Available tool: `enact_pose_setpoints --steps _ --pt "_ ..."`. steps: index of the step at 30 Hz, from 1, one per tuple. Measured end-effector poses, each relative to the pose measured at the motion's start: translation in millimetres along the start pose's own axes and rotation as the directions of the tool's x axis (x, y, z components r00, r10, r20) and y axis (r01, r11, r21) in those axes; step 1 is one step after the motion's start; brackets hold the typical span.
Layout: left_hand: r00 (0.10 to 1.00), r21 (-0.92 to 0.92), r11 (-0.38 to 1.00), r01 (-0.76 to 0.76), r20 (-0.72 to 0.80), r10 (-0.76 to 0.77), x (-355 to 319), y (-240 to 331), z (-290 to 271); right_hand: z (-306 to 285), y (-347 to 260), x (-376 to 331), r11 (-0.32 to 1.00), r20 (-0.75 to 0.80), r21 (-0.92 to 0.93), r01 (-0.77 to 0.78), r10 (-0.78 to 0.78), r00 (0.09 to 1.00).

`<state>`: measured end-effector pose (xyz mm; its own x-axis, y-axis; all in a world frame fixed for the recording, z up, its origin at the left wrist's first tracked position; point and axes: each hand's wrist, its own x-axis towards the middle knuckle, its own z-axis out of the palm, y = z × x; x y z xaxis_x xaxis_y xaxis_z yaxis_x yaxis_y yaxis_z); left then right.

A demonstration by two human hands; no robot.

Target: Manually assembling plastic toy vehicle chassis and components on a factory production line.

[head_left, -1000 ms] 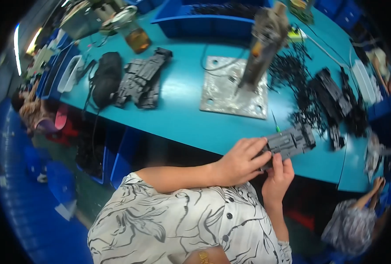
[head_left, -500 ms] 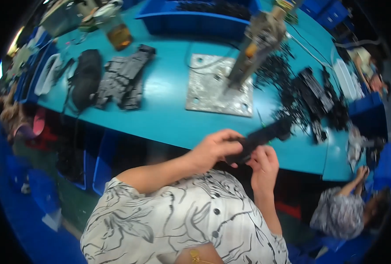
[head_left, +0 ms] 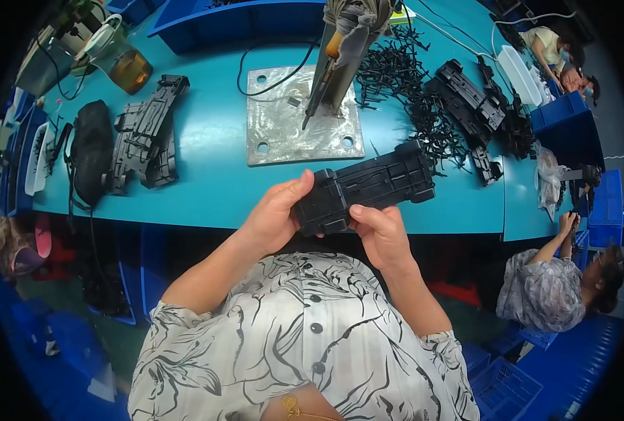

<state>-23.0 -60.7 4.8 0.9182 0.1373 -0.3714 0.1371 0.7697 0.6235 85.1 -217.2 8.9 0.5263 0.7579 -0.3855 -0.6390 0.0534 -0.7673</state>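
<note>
Between both hands is a long black moulded plastic chassis (head_left: 379, 182), like a toy vehicle's underside, held tilted just off the table's near edge. My left hand (head_left: 278, 208) grips its left end, thumb on the near-left corner. Its near long side is pinched by my right hand (head_left: 380, 237), with the thumb on top and the other fingers hidden below. Beyond the chassis stands a soldering-iron-like tool (head_left: 319, 88) on a post, pointing down over a square metal plate (head_left: 303, 140). Similar black chassis parts (head_left: 147, 133) are stacked at the left.
Small black plastic pieces (head_left: 396, 74) are heaped right of the post, beside more chassis parts (head_left: 466, 102). A black pouch (head_left: 91, 154) and a jug of amber liquid (head_left: 128, 70) are on the left. A blue bin (head_left: 235, 28) stands at the back. Another person (head_left: 547, 288) sits at right.
The chassis has turned from edge-on to show its broad, detailed face. My left hand has shifted to its left end, and my right thumb now lies on top. The whole view has swung.
</note>
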Motion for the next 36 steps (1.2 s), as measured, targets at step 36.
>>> enact_pose_setpoints --steps 36 --pt "0.941 0.032 0.981 -0.191 -0.279 0.193 23.6 37.0 -25.8 39.0 5.7 60.5 0.992 0.103 0.109 0.058 -0.07 0.992"
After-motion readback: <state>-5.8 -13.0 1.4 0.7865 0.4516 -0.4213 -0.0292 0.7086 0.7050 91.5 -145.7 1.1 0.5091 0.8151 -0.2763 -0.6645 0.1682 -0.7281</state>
